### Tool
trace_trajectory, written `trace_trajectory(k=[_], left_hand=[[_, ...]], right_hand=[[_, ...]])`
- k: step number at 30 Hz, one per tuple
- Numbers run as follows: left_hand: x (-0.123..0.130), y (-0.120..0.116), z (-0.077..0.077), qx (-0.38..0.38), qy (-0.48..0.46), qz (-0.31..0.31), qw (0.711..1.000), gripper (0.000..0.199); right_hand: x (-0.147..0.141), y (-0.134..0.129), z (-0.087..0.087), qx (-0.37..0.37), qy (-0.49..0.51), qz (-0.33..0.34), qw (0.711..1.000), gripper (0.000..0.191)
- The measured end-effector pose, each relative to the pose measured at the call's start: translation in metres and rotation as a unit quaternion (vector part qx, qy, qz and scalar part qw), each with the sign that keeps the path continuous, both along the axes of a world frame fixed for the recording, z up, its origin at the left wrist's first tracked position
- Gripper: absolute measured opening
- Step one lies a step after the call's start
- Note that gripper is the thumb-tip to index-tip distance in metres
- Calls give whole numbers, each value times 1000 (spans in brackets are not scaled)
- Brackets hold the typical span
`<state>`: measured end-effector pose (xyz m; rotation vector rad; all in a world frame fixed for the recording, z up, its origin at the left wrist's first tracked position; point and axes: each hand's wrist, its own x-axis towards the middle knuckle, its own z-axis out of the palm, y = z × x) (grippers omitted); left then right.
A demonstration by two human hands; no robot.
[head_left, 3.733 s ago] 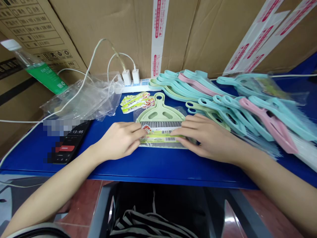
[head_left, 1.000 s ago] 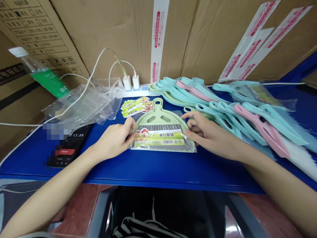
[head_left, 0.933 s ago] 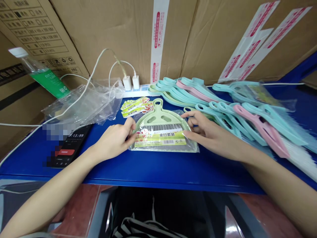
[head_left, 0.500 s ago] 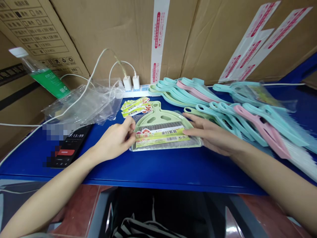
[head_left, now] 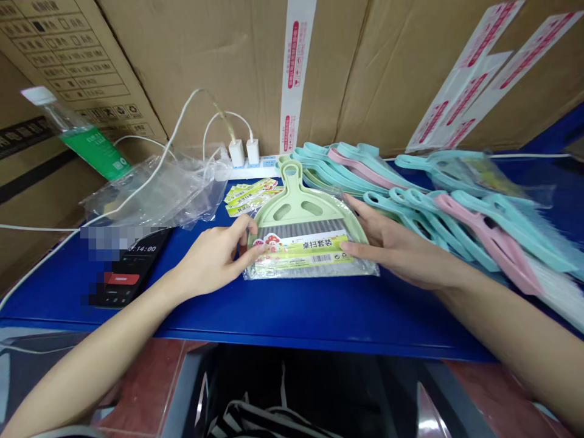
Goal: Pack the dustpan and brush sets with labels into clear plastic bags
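One dustpan (head_left: 297, 208), now more upright

The dustpan (head_left: 295, 199) is showing pale green, while its label (head_left: 314, 248) is wearing white, yellow-green and a red mushroom print. The worktop (head_left: 287, 313) is showing deep blue, and the cloth (head_left: 260, 420) is displaying black and white stripes.

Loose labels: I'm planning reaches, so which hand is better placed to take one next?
Probably the left hand: it is nearer the loose labels, while the right hand is across the bagged green dustpan.
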<state>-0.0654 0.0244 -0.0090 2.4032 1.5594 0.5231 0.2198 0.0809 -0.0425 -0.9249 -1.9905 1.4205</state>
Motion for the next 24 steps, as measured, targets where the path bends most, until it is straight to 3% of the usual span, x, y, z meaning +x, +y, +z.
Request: trace_trajectory(k=[4,8,16,24], left_hand=[[2,0,-3,-5,-13,25,1000,28],[3,1,-11,-21,-89,27,995,29],[11,7,-22,-2,-211,-3,977,24],[18,13,-28,55,-233,10,971,36]], right_hand=[[-7,-4,5,-20,28,-18,999,111],[-12,-5,8,-3,21,-42,999,120],[-25,-6,1,138,-82,-180,971,121],[-33,-11,-1,171,-110,-195,959,109]])
